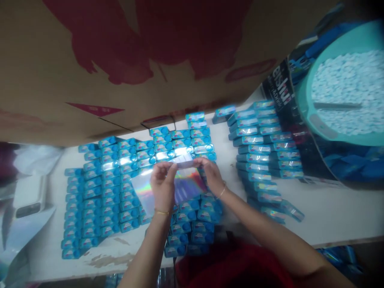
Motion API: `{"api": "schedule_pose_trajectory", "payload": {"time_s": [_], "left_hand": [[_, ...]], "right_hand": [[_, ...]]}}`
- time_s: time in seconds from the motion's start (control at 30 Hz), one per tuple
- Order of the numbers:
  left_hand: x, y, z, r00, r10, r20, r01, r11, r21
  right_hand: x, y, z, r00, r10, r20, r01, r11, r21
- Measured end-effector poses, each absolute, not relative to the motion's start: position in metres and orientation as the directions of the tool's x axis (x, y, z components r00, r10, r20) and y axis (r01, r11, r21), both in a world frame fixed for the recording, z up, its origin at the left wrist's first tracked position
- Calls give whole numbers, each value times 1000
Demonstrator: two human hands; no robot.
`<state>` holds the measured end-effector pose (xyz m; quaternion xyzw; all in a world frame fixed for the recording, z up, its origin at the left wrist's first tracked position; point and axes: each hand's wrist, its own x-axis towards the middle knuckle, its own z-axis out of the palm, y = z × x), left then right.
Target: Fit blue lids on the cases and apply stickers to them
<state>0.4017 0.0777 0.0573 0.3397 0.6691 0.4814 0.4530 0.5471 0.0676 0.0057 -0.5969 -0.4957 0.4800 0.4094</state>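
Biggest thing on view: a cardboard box (171,100) filled the whole stretch from eleven to one o'clock, red print across its side. Below it, a white table (333,216) ran right across, stained toward seven o'clock. Out at two o'clock sat a teal basin (303,100), loaded with small pale-blue pieces (348,80), a dark stick (337,106) lying on top of them. And the packs! A broad block of blue packs (93,192) stood in close rows from eight o'clock round to twelve, with more below the hands at six, while a second group of packs (258,149) lined up at three, one of them askew at its lower end. A white device (28,192) lay off at nine.

Now the centre, where the action was! A shiny rainbow sheet (189,186) hung over the packs at six o'clock; one sheet or two, blur made it impossible to tell. The left hand (163,184) pinched the nine o'clock end of a narrow strip (185,164), thumb against finger; the right hand (211,176) had its fingertips closed on the three o'clock end. Whether that strip was separate or the sheet's own edge could not be told. The step in hand looked like working that edge, two-handed, and the next move seemed to call for a firm, even pinch at both ends.
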Motion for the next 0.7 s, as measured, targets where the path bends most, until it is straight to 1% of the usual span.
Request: {"api": "schedule_pose_trajectory", "payload": {"time_s": [0.07, 0.1, 0.17, 0.23, 0.3, 0.37, 0.4, 0.53, 0.7], "left_hand": [[411, 85, 46, -324, 886, -332, -33, 340, 940], [416, 89, 40, -302, 887, -350, -41, 355, 934], [426, 99, 27, -260, 893, -366, -29, 372, 928], [438, 114, 13, -239, 920, -311, 46, 331, 942], [451, 134, 2, -246, 954, -169, 188, 218, 958], [465, 155, -7, -245, 969, -28, 350, 115, 930], [471, 164, -9, -241, 970, 12, 421, 93, 902], [488, 188, -18, -234, 972, 32, 625, 125, 770], [495, 195, -30, -226, 974, 3, 735, 169, 656]], "right_hand": [[551, 68, 17, 84, 965, -247, 90, -255, -963], [554, 70, 21, 116, 958, -263, 70, -272, -960], [564, 81, 23, 182, 950, -253, 87, -272, -958], [579, 98, 18, 238, 950, -204, 161, -246, -956], [596, 119, 8, 282, 951, -128, 259, -204, -944], [612, 139, -5, 297, 953, -56, 357, -166, -919], [619, 148, -12, 293, 956, -27, 406, -150, -901], [633, 171, -34, 255, 966, 31, 551, -119, -826], [636, 179, -51, 233, 972, 8, 644, -148, -751]]}}
